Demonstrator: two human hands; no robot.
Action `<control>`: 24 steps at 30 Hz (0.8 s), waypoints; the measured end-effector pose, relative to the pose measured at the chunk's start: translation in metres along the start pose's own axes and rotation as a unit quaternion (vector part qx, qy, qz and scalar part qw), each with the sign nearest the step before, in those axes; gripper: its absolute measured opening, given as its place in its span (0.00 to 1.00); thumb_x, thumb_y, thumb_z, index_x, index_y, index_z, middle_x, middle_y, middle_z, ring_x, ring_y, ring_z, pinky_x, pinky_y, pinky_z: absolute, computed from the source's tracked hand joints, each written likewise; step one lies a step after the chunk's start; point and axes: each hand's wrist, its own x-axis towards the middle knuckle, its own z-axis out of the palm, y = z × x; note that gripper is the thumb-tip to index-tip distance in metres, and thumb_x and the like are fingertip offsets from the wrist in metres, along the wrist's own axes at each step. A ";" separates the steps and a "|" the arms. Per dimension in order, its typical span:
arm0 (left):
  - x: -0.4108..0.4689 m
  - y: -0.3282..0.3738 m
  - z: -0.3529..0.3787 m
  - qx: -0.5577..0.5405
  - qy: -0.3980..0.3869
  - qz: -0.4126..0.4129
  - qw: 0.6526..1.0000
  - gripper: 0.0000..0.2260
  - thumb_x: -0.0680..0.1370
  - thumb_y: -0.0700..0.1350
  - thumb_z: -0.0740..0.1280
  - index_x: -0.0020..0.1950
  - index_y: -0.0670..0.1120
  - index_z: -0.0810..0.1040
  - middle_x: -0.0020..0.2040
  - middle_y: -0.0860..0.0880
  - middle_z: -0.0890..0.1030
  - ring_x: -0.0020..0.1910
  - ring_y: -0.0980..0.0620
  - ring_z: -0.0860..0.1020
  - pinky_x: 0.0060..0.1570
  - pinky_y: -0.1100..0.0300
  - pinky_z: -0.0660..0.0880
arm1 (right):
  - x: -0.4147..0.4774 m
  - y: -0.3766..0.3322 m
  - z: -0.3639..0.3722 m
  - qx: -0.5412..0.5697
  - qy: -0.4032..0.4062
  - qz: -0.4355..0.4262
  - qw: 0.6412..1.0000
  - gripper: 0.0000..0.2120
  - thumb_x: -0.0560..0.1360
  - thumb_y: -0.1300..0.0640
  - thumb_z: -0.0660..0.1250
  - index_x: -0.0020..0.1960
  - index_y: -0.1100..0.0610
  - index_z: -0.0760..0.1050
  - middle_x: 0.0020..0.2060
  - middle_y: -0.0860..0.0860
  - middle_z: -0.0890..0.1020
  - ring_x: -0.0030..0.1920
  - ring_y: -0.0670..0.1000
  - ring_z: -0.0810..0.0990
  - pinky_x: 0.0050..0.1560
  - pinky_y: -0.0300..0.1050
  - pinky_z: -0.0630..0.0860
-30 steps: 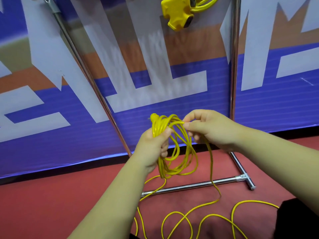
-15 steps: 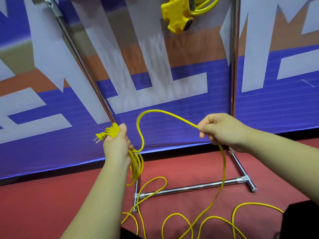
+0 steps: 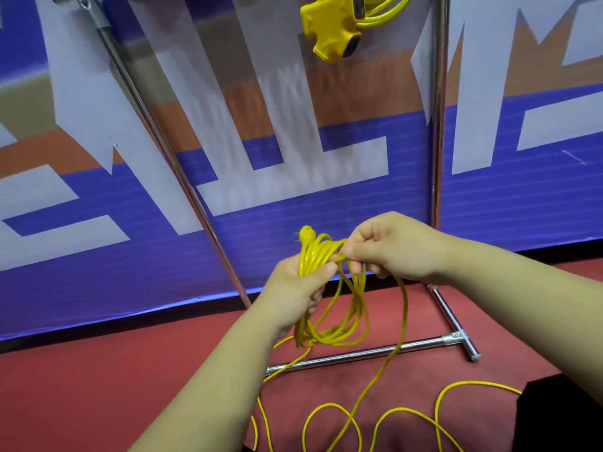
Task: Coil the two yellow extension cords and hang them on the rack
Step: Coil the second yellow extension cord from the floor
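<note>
Over at 9 o'clock, just the slanted chrome pole of the rack. Dead centre: gripping the bunched top of the thin yellow cord with the left hand, fingers curled tight round it, plug poking up, several loops dangling below. Up at 12, second cord hanging off the rack, chunky socket block and all. Just right of centre, pinching one strand with the right hand. Loose squiggles over the red floor at 5 o'clock.
</note>
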 end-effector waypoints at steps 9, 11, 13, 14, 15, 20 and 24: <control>0.015 0.013 -0.024 -0.098 0.160 0.035 0.982 0.06 0.82 0.43 0.66 0.46 0.45 0.75 0.27 0.50 0.62 0.24 0.54 0.61 0.23 0.63 0.61 | 0.000 0.008 -0.003 0.126 0.000 0.046 0.991 0.03 0.81 0.63 0.63 0.53 0.59 0.75 0.34 0.54 0.80 0.33 0.49 0.77 0.38 0.44 0.77; 0.018 0.015 -0.038 -0.137 0.213 0.040 0.967 0.07 0.82 0.44 0.66 0.44 0.46 0.75 0.28 0.51 0.62 0.24 0.56 0.61 0.22 0.64 0.61 | -0.002 0.010 -0.005 0.129 -0.011 0.057 0.990 0.04 0.81 0.64 0.63 0.54 0.60 0.75 0.36 0.55 0.81 0.34 0.49 0.78 0.39 0.43 0.79; 0.020 0.014 -0.053 -0.171 0.268 0.039 0.947 0.08 0.82 0.44 0.65 0.43 0.47 0.74 0.26 0.53 0.62 0.23 0.57 0.61 0.21 0.65 0.61 | -0.004 0.011 -0.006 0.125 -0.021 0.063 0.990 0.05 0.80 0.65 0.64 0.55 0.61 0.76 0.37 0.56 0.82 0.35 0.50 0.79 0.39 0.42 0.79; 0.020 0.013 -0.060 -0.181 0.291 0.038 0.939 0.08 0.82 0.44 0.65 0.43 0.47 0.74 0.26 0.53 0.63 0.23 0.57 0.61 0.21 0.65 0.61 | -0.005 0.012 -0.006 0.117 -0.022 0.063 0.991 0.04 0.80 0.64 0.65 0.54 0.62 0.77 0.37 0.55 0.83 0.35 0.49 0.79 0.38 0.42 0.79; 0.020 0.011 -0.066 -0.189 0.308 0.038 0.932 0.07 0.82 0.44 0.66 0.44 0.47 0.75 0.26 0.53 0.63 0.23 0.57 0.61 0.21 0.65 0.61 | -0.006 0.012 -0.007 0.108 -0.019 0.062 0.992 0.04 0.80 0.63 0.65 0.53 0.62 0.78 0.38 0.55 0.83 0.34 0.49 0.79 0.38 0.41 0.79; 0.019 0.008 -0.088 -0.210 0.354 0.037 0.911 0.08 0.81 0.46 0.68 0.42 0.51 0.73 0.27 0.53 0.63 0.22 0.57 0.61 0.21 0.66 0.61 | -0.007 0.013 -0.011 0.111 0.030 0.085 0.990 0.04 0.78 0.61 0.68 0.46 0.60 0.81 0.34 0.52 0.82 0.30 0.46 0.74 0.32 0.39 0.72; 0.014 0.012 -0.100 -0.227 0.345 0.058 0.909 0.04 0.82 0.48 0.67 0.50 0.48 0.77 0.28 0.53 0.63 0.23 0.57 0.61 0.22 0.65 0.61 | -0.006 0.014 -0.021 0.149 0.062 0.169 0.972 0.04 0.76 0.59 0.70 0.42 0.59 0.79 0.29 0.50 0.76 0.26 0.46 0.67 0.27 0.38 0.64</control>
